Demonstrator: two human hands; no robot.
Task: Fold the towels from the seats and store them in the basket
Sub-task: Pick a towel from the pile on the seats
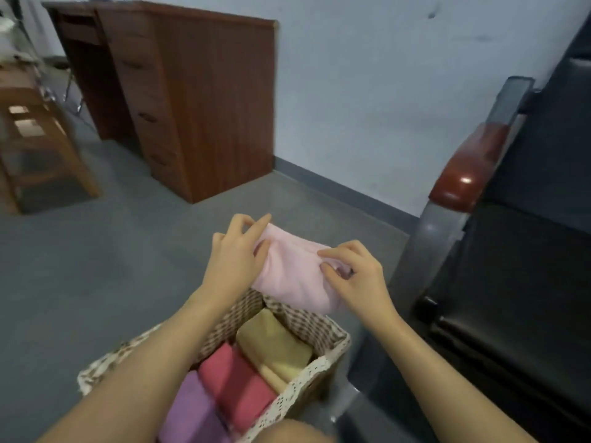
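A folded pale pink towel (292, 271) hangs in the air just above the far end of the basket (332, 353). My left hand (235, 251) pinches its far left corner. My right hand (355, 276) grips its right edge with curled fingers. The woven basket has a lace-trimmed patterned lining and stands on the floor below my arms. Inside it lie folded towels side by side: a yellow one (276, 345), a red one (238, 383) and a purple one (192, 410). My left forearm hides the basket's left rim.
A row of black seats (524, 273) with a red-brown armrest (470, 167) and grey metal frame stands at the right. A brown wooden desk with drawers (192, 100) stands against the far wall. A wooden stool (38, 148) is at the left. Grey floor lies between.
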